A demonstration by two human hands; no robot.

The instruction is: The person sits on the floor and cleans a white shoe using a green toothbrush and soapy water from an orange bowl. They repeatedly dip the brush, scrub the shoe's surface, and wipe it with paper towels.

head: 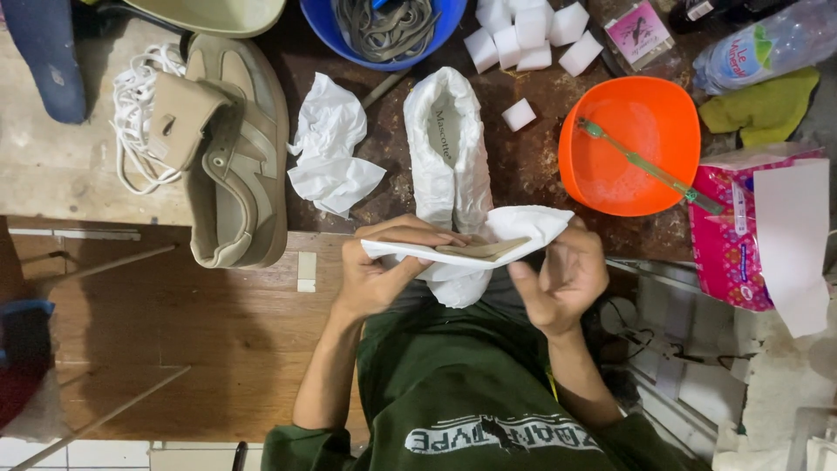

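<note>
A shoe wrapped in white tissue (449,166) lies toe toward me on the dark worktop (532,170). My left hand (384,266) grips a flat beige insole (479,250) with a white tissue sheet (523,228) folded around it, just over the shoe's near end. My right hand (562,275) holds the right side of the same tissue and insole, fingers curled underneath.
A beige sneaker (235,148) with white laces lies to the left, crumpled tissue (330,148) beside it. An orange bowl (610,174) holds a green toothbrush (649,166). White sponge cubes (523,35), a blue bowl (323,26), a pink tissue pack (728,253) and a plastic bottle (767,44) stand around.
</note>
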